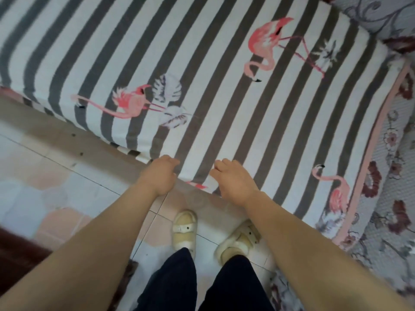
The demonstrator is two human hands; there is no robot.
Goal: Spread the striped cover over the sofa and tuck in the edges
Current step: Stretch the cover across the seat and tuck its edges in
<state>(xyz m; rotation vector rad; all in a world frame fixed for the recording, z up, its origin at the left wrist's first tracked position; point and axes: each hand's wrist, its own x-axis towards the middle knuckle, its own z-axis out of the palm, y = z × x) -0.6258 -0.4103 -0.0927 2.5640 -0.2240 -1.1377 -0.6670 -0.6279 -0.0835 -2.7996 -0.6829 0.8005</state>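
Both hands (197, 176) at striped cover (202, 63) edge

Below me I see a floor of pale tiles (67, 180), some pinkish, with thin dark joints. A floral quilted fabric (390, 198) in grey with dark red flowers lies at the right. A dark brown piece (18, 250) shows at lower left. The light is soft and even.

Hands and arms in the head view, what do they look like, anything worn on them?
Both are bare: the left hand and right hand show no gloves, and no rings, watch or bracelets are visible. No sleeves reach the forearms in view. The frame is slightly blurred.
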